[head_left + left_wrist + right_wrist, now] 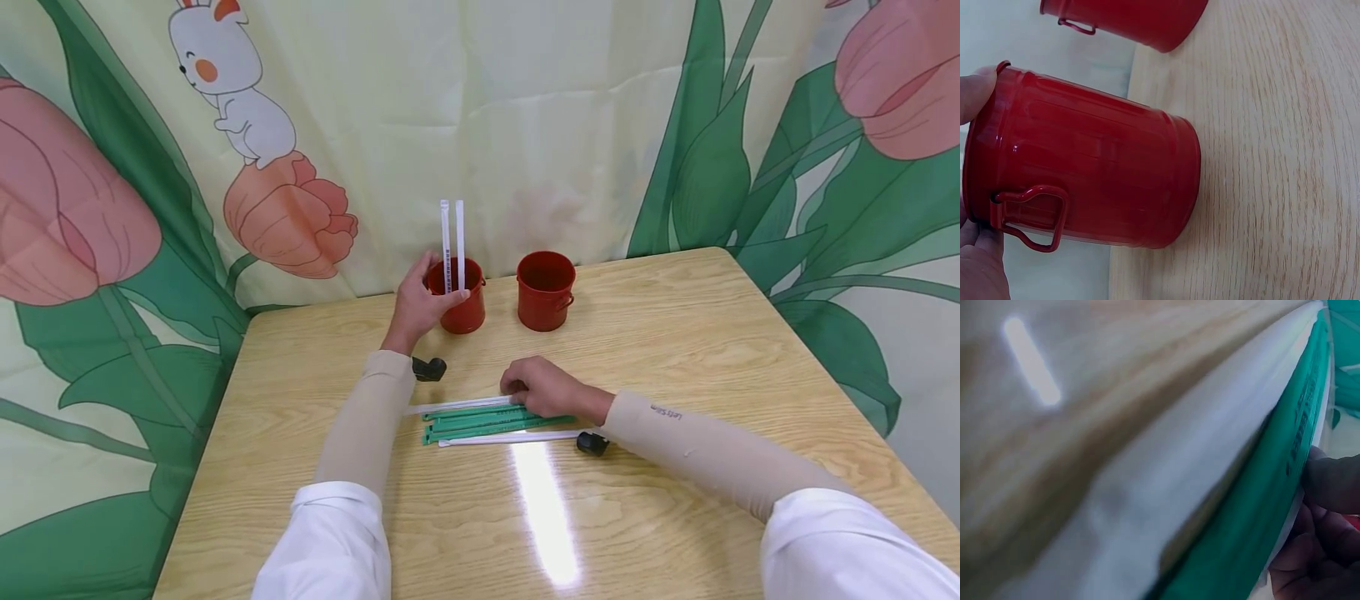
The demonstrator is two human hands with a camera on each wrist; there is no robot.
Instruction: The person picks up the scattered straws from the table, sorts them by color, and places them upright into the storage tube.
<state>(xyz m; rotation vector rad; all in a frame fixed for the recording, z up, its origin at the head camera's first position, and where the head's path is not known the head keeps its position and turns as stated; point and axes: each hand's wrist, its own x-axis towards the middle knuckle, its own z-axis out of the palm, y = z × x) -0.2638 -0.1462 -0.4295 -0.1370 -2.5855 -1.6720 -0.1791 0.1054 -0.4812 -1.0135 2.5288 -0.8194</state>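
My left hand (418, 307) holds the left red bucket (465, 317) by its rim, thumb in front and fingers round the far side. Two white wrapped straws (461, 237) stand upright in that bucket. In the left wrist view the bucket (1097, 156) shows its wire handle. Over a row of straws on the table, my right hand (546, 387) pinches the far white wrapped straw (457, 405) near its right end. Several green wrapped straws (480, 423) with dark print lie beside it, and a white wrapped straw (502, 438) lies nearest me. Curled right fingers (1335, 481) show in the right wrist view.
A second red bucket (546, 304) stands to the right of the first. The wooden table (675, 350) ends at the back against a curtain (540, 125) printed with tulips and a rabbit. Black wrist cameras (592, 442) sit at both wrists.
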